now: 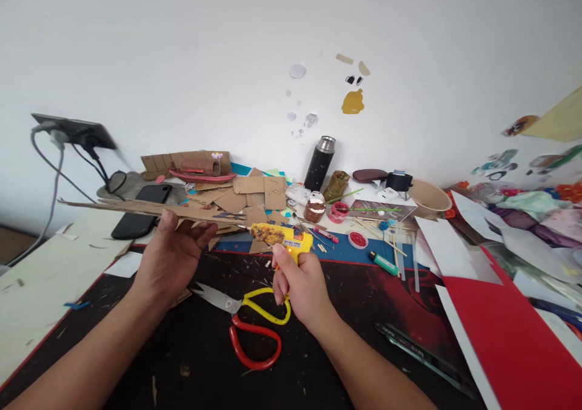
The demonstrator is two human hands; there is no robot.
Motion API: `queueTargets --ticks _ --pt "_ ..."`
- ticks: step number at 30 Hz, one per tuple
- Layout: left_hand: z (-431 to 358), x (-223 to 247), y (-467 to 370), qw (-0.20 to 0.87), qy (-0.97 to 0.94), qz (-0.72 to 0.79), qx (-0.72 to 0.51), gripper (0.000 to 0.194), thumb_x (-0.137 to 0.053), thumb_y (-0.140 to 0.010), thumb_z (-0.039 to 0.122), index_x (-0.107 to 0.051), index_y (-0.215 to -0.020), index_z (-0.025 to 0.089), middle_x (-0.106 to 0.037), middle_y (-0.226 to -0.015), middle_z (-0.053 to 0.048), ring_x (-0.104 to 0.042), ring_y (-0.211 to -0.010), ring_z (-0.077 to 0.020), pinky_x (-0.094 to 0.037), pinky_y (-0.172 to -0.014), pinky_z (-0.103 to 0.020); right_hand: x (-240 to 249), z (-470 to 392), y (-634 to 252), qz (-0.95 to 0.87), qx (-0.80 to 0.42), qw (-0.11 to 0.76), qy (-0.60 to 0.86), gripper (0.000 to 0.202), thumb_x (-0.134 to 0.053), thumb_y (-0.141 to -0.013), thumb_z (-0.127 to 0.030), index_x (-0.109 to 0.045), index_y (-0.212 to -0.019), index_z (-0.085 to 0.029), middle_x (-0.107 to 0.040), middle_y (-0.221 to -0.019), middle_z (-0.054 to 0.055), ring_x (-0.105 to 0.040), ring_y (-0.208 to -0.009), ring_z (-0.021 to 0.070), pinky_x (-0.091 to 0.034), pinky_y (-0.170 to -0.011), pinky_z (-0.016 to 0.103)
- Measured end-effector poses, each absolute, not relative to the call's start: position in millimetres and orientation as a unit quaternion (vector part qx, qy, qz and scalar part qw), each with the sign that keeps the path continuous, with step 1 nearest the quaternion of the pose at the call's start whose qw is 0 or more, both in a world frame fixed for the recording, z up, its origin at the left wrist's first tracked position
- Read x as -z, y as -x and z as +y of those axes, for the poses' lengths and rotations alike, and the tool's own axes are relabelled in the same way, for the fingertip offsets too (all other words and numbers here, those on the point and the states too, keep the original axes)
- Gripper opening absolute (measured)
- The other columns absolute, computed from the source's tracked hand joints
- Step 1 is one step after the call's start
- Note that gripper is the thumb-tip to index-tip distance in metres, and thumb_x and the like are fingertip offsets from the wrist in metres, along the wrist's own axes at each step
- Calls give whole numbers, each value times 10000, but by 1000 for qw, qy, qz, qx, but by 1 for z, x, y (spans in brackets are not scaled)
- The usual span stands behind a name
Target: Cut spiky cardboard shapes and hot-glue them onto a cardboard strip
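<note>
Left hand (pixel 170 258) holds long, thin brown cardboard strip (pixel 130 207), raised before flat brown cardboard scraps (pixel 249 185); probably light, bendable, best held mid-length. Right hand (pixel 302 279) grips yellow plastic glue gun (pixel 271 235), nozzle near strip's end; likely rigid, hot-tipped: handle only.

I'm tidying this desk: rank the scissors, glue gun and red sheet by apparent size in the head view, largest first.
1. Red sheet
2. Scissors
3. Glue gun, partly covered by the right hand
</note>
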State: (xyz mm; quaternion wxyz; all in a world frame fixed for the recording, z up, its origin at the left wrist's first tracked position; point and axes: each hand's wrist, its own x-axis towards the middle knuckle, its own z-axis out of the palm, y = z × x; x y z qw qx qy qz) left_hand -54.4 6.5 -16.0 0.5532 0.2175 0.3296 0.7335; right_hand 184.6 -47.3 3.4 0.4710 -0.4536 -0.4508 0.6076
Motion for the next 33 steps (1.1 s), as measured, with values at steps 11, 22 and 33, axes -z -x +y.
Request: queueTargets --ticks 11,22,33 --pt "7 14 52 543 -204 322 -748 233 -1000 -925 476 -839 -947 310 -895 -918 7 -861 -828 -209 -761 -840 -315 -2 -47 -186 -454 -608 471 450 781 -786 -829 -1009 -597 -693 -263 -421 -399 -86 -477 -331 126 -359 -402 243" --pt "7 14 59 557 -194 335 -735 158 -940 -992 484 -858 -987 350 -904 -963 16 -863 -857 -229 -773 -885 -373 -3 -46 -185 -452 -608 468 454 782 -781 -819 -1011 -589 -698 -263 -418 -401 -90 -477 -335 122 -351 -408 239" --pt "8 15 54 532 -200 338 -750 207 -894 -1021 541 -848 -953 351 -898 -915 14 -859 -842 -216 -765 -883 -336 0 -46 -185 -453 -610 474 446 767 -793 -841 -989 -609 -714 -255 -422 -408 -94 -481 -334 122 -376 -406 234"
